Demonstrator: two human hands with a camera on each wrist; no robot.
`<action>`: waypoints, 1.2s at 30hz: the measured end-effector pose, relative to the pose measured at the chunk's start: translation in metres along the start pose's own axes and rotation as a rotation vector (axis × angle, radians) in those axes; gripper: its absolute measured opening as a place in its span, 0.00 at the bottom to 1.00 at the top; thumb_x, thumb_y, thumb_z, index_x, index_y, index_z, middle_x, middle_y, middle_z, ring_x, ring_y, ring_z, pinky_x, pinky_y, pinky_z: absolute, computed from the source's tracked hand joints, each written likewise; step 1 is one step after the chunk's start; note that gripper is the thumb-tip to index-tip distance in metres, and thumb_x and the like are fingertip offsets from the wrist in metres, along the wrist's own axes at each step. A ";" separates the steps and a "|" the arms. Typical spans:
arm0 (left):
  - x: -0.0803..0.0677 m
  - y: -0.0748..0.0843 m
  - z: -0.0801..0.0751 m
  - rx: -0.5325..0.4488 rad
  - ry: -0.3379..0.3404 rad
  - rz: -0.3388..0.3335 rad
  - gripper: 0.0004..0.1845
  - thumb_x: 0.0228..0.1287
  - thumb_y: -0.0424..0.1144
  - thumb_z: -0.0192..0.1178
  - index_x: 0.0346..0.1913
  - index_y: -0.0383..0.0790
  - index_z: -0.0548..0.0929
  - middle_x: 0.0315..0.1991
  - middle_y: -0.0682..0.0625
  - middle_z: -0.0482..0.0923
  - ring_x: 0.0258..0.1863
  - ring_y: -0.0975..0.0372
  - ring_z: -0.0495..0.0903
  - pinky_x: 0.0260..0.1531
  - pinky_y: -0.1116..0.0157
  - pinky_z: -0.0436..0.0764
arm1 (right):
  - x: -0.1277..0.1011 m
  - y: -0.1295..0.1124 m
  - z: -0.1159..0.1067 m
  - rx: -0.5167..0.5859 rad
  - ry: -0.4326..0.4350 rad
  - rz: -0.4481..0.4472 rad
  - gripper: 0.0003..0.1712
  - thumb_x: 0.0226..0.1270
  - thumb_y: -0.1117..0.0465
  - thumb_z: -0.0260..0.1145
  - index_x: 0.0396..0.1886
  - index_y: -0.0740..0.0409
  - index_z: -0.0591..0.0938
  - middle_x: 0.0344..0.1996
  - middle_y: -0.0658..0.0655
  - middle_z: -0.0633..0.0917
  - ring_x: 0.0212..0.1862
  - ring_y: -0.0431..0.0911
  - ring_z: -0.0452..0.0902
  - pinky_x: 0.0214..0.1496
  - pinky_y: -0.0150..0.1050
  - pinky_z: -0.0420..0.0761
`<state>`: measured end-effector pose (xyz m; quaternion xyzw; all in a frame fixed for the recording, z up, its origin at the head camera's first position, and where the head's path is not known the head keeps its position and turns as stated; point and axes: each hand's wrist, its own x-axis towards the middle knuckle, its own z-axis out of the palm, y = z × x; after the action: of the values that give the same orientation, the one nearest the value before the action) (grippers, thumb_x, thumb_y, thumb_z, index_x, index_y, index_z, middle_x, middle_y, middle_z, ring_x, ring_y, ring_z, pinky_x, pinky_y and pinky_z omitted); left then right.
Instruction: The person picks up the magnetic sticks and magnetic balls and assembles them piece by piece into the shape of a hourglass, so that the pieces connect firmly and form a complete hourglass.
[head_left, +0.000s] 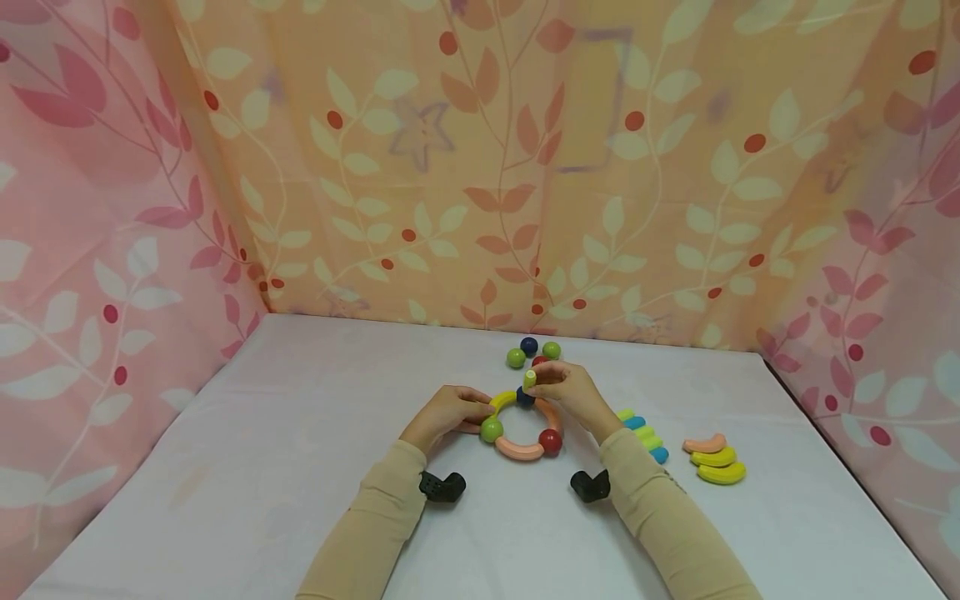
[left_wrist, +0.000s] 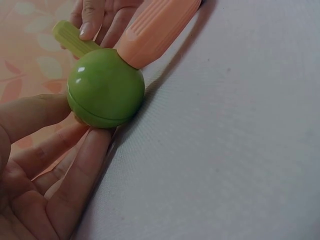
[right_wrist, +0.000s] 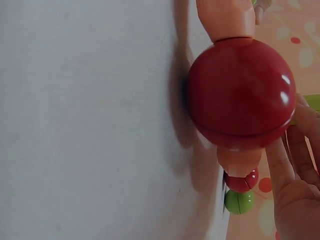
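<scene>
A ring of curved sticks and balls lies on the white table. Its parts include a yellow curved stick (head_left: 504, 401), a green ball (head_left: 491, 430), peach curved sticks (head_left: 520, 451), a red ball (head_left: 551, 442) and a dark blue ball (head_left: 525, 397). At the ring's left side my left hand (head_left: 450, 412) grips the green ball, its fingers around the ball's edge in the left wrist view. My right hand (head_left: 573, 392) pinches a short yellow-green stick (head_left: 529, 380), held upright right at the dark blue ball. In the left wrist view the stick's ribbed side (left_wrist: 75, 40) shows.
Behind the ring sit loose balls: green (head_left: 516, 358), dark blue (head_left: 528, 346) and a partly hidden red one (head_left: 540, 362). Right of the right forearm lie several blue and green straight sticks (head_left: 647, 435), then yellow curved sticks (head_left: 722, 473) with a peach one (head_left: 703, 443). Patterned curtains enclose the table.
</scene>
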<state>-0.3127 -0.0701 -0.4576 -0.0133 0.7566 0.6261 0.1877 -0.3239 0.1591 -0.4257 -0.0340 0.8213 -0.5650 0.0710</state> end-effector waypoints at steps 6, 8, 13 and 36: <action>0.000 0.000 0.000 0.002 0.005 -0.006 0.14 0.61 0.37 0.69 0.49 0.36 0.86 0.39 0.48 0.85 0.35 0.65 0.82 0.34 0.69 0.86 | -0.002 0.000 -0.003 -0.008 -0.010 -0.010 0.20 0.62 0.64 0.73 0.54 0.58 0.83 0.49 0.57 0.87 0.49 0.44 0.82 0.58 0.38 0.83; 0.000 0.000 0.000 0.008 0.006 -0.007 0.15 0.61 0.37 0.69 0.50 0.36 0.86 0.39 0.47 0.85 0.35 0.65 0.83 0.34 0.69 0.86 | -0.004 -0.001 -0.009 -0.022 -0.022 -0.021 0.22 0.63 0.63 0.72 0.57 0.58 0.83 0.52 0.58 0.86 0.52 0.46 0.83 0.63 0.42 0.81; 0.000 0.001 0.000 0.009 0.011 -0.006 0.15 0.61 0.37 0.69 0.50 0.36 0.86 0.40 0.46 0.86 0.34 0.65 0.83 0.35 0.69 0.86 | -0.013 -0.001 -0.035 -0.056 -0.018 -0.014 0.26 0.63 0.57 0.73 0.60 0.60 0.81 0.55 0.60 0.85 0.57 0.48 0.82 0.69 0.50 0.74; 0.000 0.001 0.001 0.015 0.013 -0.004 0.15 0.61 0.37 0.69 0.49 0.36 0.86 0.39 0.47 0.85 0.34 0.65 0.83 0.35 0.69 0.86 | -0.041 0.028 -0.110 -0.214 0.004 0.119 0.33 0.63 0.45 0.71 0.63 0.57 0.78 0.62 0.60 0.81 0.62 0.52 0.75 0.73 0.58 0.66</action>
<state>-0.3124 -0.0693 -0.4568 -0.0177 0.7624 0.6201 0.1843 -0.2998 0.2768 -0.4099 0.0088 0.8777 -0.4689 0.0987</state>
